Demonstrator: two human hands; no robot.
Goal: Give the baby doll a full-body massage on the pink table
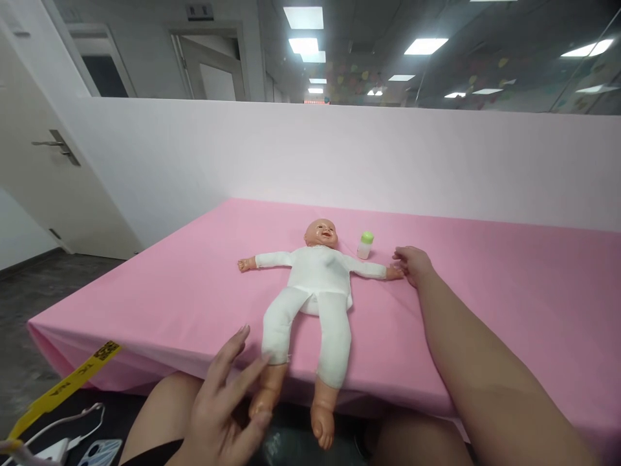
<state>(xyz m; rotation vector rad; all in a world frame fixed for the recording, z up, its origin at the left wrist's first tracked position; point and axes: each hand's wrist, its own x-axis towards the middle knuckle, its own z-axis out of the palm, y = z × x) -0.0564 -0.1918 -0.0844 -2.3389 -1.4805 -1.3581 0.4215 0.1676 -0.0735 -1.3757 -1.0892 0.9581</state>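
A baby doll (323,272) with a bald head and a white cloth body lies face up, its arms spread wide and its feet hanging past the table's near edge. My left hand (226,395) is beside the doll's foot on the left, fingers spread apart, with the fingertips close to its lower leg. At the doll's outstretched hand (394,272) on the right, my right hand (412,264) has its fingers curled around the small fingertips. A small baby bottle (365,246) with a green cap stands upright near the doll's head.
A pink cloth (169,285) covers the table. Behind it runs a white low wall (339,155) topped by glass. A yellow strap (65,388), white cables and a phone (99,452) are at the lower left. A door (58,149) stands at left.
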